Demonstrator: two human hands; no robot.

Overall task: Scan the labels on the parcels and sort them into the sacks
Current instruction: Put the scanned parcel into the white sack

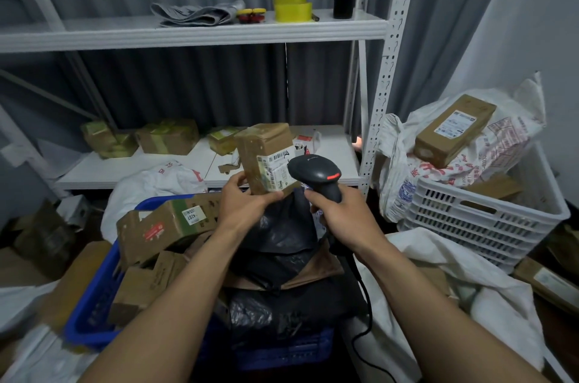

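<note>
- A small parcel (266, 157) of brown cardboard stands nearly upright, slightly tilted, gripped at its lower end by the left hand (247, 204).
- Its white barcode label (277, 171) faces the scanner (316, 175), whose head sits just beside it.
- The scanner is black with a red mark, its handle gripped by the right hand (338, 213).
- Cardboard boxes (163, 222) and black bagged parcels (282, 235) lie heaped below.
- A white printed sack (501, 144) at right bears a long labelled box (454, 131).
</note>
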